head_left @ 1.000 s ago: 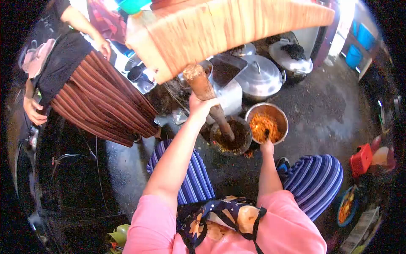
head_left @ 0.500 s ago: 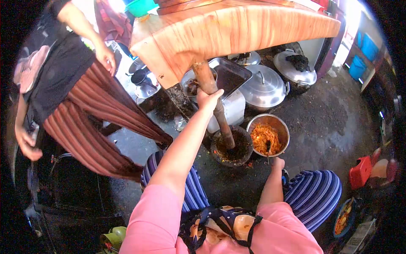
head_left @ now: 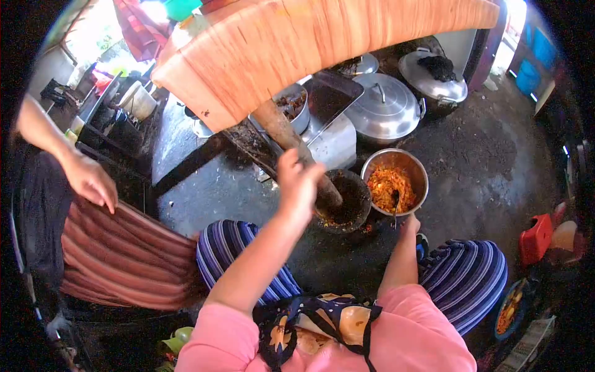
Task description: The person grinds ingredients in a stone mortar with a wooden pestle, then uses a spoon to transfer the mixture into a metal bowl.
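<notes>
A long wooden pestle (head_left: 291, 139) leans with its lower end in a dark stone mortar (head_left: 344, 224), its upper part against the wooden tabletop's underside. My left hand (head_left: 299, 186) is in front of the pestle's shaft, somewhat blurred, fingers apart and not wrapped round it. Beside the mortar on the right is a metal bowl (head_left: 421, 180) of orange shredded food (head_left: 389, 186), with a spoon (head_left: 395, 201) in it. At its near rim, my right hand (head_left: 409, 224) is closed on the bowl; the fingers are partly hidden.
A thick wooden tabletop (head_left: 297, 43) overhangs the mortar. Lidded metal pots (head_left: 383, 108) and a dark tray (head_left: 338, 90) stand behind. At left is another person, one hand (head_left: 92, 181) hanging low. A red stool (head_left: 535, 240) stands at right.
My left hand has let go of the pestle and come lower, its fingers opening. The other person has shifted to the left. My view has moved slightly.
</notes>
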### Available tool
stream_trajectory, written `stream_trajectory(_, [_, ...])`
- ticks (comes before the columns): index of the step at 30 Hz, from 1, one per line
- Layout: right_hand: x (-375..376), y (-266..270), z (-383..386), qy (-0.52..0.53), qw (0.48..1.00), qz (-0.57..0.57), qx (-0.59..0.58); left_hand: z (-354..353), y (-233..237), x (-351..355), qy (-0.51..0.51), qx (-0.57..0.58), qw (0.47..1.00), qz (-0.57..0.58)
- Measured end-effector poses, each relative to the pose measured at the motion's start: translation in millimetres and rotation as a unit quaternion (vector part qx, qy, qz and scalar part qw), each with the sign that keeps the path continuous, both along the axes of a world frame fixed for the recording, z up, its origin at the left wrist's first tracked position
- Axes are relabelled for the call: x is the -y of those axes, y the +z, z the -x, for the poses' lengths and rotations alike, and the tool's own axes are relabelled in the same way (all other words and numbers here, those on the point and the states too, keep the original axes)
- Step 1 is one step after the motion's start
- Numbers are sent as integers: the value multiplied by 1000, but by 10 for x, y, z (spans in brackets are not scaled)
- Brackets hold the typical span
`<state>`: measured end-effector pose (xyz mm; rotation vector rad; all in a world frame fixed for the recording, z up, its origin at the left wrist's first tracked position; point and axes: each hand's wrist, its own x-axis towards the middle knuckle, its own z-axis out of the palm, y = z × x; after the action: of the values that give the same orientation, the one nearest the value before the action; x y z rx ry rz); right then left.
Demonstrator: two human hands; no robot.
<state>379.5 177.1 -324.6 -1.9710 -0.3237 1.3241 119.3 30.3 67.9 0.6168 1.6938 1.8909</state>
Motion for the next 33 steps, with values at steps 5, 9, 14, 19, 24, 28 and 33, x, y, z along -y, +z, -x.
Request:
stream_trajectory(5, [-3, -107, 34, 16, 978, -99, -183, -965, 1206, 472, -388, -668, 614, -161])
stream_trajectory(9, [-48, 25, 32, 20, 954, -101, -281, -806, 1468, 661, -454, -728, 485, -171])
stream_trajectory(14, [-159, -264, -128, -59, 964, -100, -240, -758, 1441, 748, -501, -713, 455, -184])
stream_trajectory(19, [-177, 62, -30, -113, 946, -117, -280, -699, 1366, 669, -532, -691, 457, -175])
stream_trajectory(24, [-130, 76, -58, -49, 934, -166, -313, -634, 1332, 662, -516, -698, 468, -166])
stream_trajectory(28, [-36, 50, 7, 7, 939, -122, -321, -545, 1369, 708, -503, -704, 477, -157])
stream_trajectory(33, [-51, 134, 34, -45, 936, -96, -335, -553, 1362, 659, -528, -688, 473, -158])
